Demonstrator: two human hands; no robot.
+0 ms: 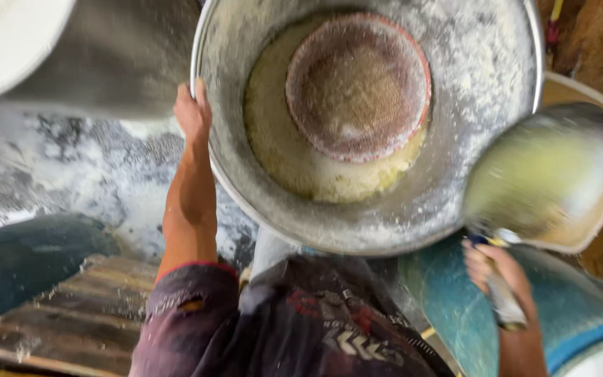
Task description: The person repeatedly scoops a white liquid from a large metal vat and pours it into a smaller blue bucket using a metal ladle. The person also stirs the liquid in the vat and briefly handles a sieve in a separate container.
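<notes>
Left hand clamped on rim of big metal basin, round sieve inside w/ pale meal — looks heavy, floury-slick, best gripped at rim; right hand fisted round handle of blurred scoop beside it.

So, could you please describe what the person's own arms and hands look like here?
Both hands are bare, with no gloves, rings or watch in view. The left hand and forearm are uncovered up to a short dark purplish sleeve with a red-edged hem and a small hole. The right hand and forearm are uncovered too; no sleeve shows on that side.
</notes>
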